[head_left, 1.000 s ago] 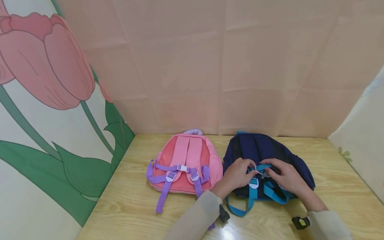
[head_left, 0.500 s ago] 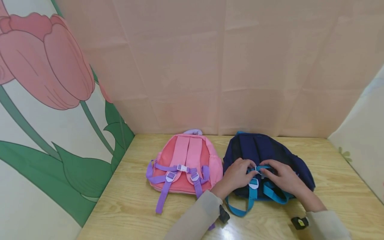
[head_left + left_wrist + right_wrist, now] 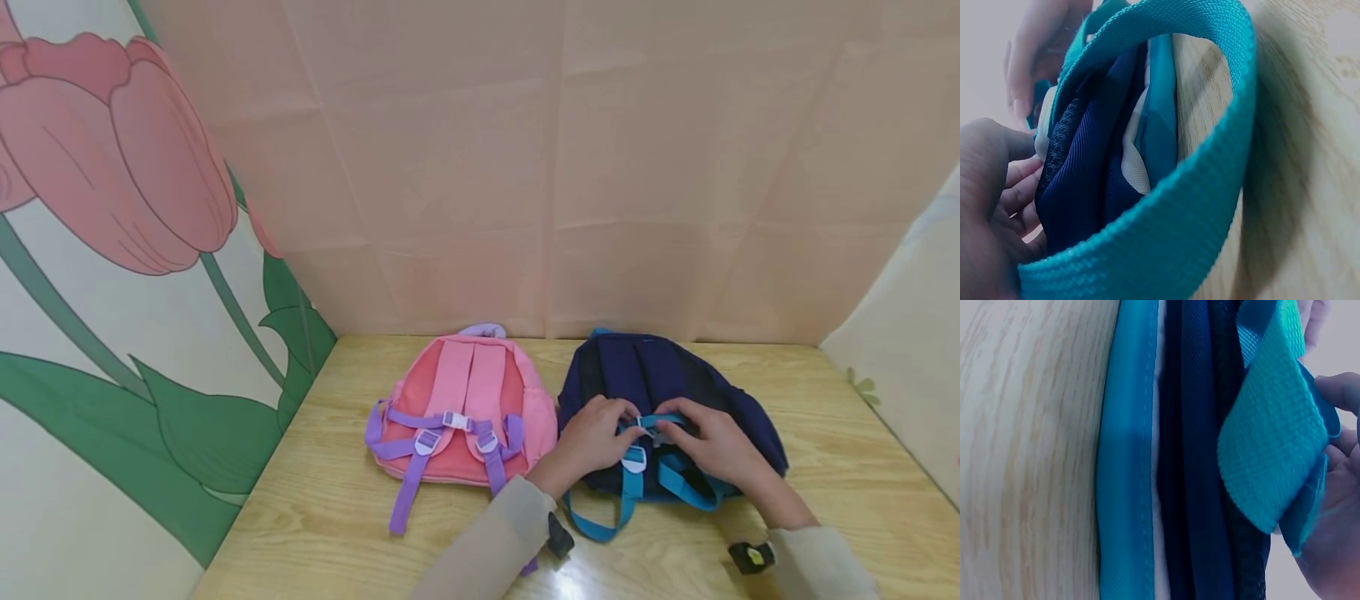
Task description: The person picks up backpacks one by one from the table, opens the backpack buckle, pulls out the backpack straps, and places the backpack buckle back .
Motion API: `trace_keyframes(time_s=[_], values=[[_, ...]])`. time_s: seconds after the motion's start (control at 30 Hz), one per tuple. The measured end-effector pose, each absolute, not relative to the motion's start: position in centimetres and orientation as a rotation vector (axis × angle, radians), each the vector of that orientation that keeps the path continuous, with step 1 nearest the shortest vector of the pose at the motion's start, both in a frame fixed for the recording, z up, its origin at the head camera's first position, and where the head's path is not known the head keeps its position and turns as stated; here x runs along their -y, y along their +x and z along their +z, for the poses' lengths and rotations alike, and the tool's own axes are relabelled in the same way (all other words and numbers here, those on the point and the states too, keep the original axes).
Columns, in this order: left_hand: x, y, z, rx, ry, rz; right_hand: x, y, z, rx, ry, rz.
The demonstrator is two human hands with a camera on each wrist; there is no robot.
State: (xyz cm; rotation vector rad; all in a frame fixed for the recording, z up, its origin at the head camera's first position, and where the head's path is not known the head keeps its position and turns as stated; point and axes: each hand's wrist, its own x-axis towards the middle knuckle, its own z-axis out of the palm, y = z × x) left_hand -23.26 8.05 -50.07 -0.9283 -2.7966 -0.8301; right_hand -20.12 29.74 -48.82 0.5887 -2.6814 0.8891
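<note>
A navy backpack [image 3: 618, 362] lies on the table with its shoulder-strap side up. Across its lower part, my left hand [image 3: 592, 437] pinches one end of a blue chest strap with a pale buckle piece [image 3: 1043, 128] between thumb and fingers. Facing it, my right hand [image 3: 712, 442] holds the other end of the blue strap [image 3: 663, 419] between thumb and fingertips. A greyish buckle shows between the two hands, partly covered by the fingers, so its fastening cannot be made out. Loose blue webbing [image 3: 1275, 437] loops down beside the right hand.
Left of the navy bag lies a pink backpack [image 3: 487, 367] with purple straps; its white chest buckle [image 3: 456, 420] is fastened. Both bags rest on a wooden table [image 3: 315, 467], with a draped backdrop [image 3: 450, 167] behind and a tulip-printed panel [image 3: 135, 167] at left.
My right hand's fingers have shifted slightly around the strap and buckle. The left hand keeps its pinch in the same place, and both backpacks stay put.
</note>
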Motion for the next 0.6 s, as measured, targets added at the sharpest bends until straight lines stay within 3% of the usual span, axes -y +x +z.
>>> trace_keyframes(time_s=[0.6], values=[[-8.0,-23.54,-50.35,2.755,-0.956,-0.833,-29.7,-20.17,-48.66,2.71,0.608,0.835]])
